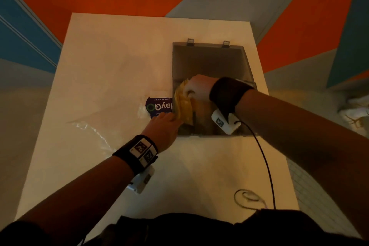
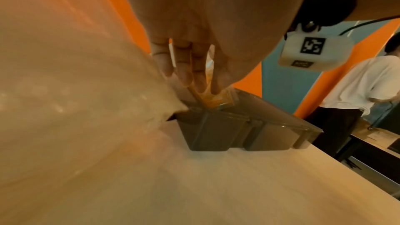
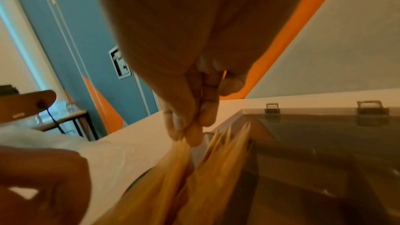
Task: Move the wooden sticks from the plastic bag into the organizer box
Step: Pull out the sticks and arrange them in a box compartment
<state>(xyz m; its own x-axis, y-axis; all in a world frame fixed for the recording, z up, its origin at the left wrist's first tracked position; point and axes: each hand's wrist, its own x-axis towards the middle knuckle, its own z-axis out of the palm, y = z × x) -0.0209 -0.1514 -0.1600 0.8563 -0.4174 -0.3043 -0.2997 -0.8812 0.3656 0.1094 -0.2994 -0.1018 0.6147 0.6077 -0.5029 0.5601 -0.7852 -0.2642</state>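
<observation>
While the plastic bag (image 1: pixel 111 118) lies slack and mostly flat on the surface (image 1: pixel 209 175) at the left, its printed label just beside the organizer box (image 1: pixel 209 62), it could easily slide or crumple if the left forearm drags across it. No sticks show clearly inside it, though the film is too glary to be sure it is empty.

Next to the right, the left hand (image 1: pixel 162 128) reaches to the near-left corner of the box and touches the lower end of the bundle of wooden sticks (image 1: pixel 182 104). Its fingers are hidden behind the bundle in the head view and blurred in the right wrist view, so I cannot tell whether it grips or only steadies them. If it is only steadying, the bundle's lower end may kick out over the box wall.

The sticks stand tilted in the left compartment, their upper ends above the rim and leaning toward the bag side. They look fanned and split into two sheaves rather than tight, so a few could spill onto the surface or jam against a divider.

Furthest right, the right hand (image 1: pixel 197 88) comes down from above, fingertips (image 3: pixel 192 136) pinching the top of the bundle. That pinch catches only some of the sticks, I judge; letting go before they lie below the rim risks a scatter. The wrist cable (image 1: pixel 263 158) trailing across the surface might also snag.
</observation>
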